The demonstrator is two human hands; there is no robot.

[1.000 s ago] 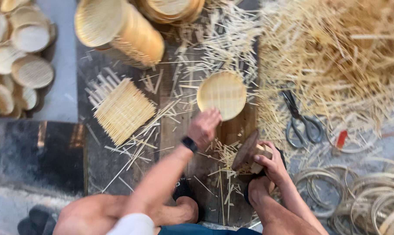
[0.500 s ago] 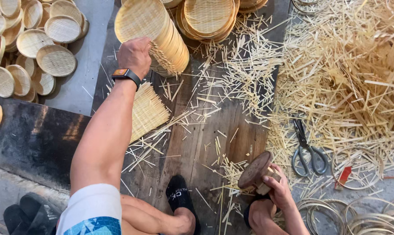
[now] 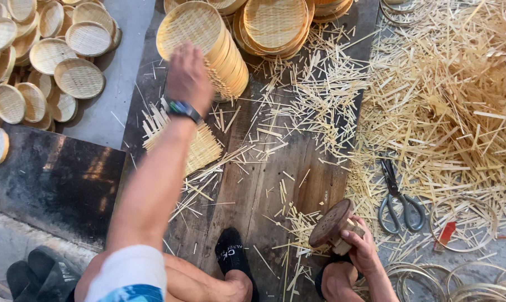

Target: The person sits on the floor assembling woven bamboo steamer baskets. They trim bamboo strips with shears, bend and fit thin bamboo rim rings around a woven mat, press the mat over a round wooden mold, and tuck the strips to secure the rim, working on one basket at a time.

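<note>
My left hand (image 3: 188,75), with a watch on the wrist, reaches far forward and rests against the lower edge of the front tray of a stack of round woven bamboo trays (image 3: 227,53) lying on its side; I see nothing gripped in it. Below my forearm lies an unfinished square woven mat (image 3: 205,148) with loose strip ends. My right hand (image 3: 363,251) stays low by my knee, closed on a round dark wooden disc block (image 3: 331,222) held tilted over the wooden board (image 3: 264,179).
A second pile of round trays (image 3: 275,25) sits at the top, and many more trays (image 3: 46,56) lie at left. A heap of bamboo strips (image 3: 448,100) fills the right, with scissors (image 3: 395,196) and bamboo rings (image 3: 465,223) beside it. A dark slab (image 3: 51,179) lies at left.
My left hand carried a round tray from the board's middle up to the sideways stack and left it there. The right hand kept hold of the disc block throughout.
</note>
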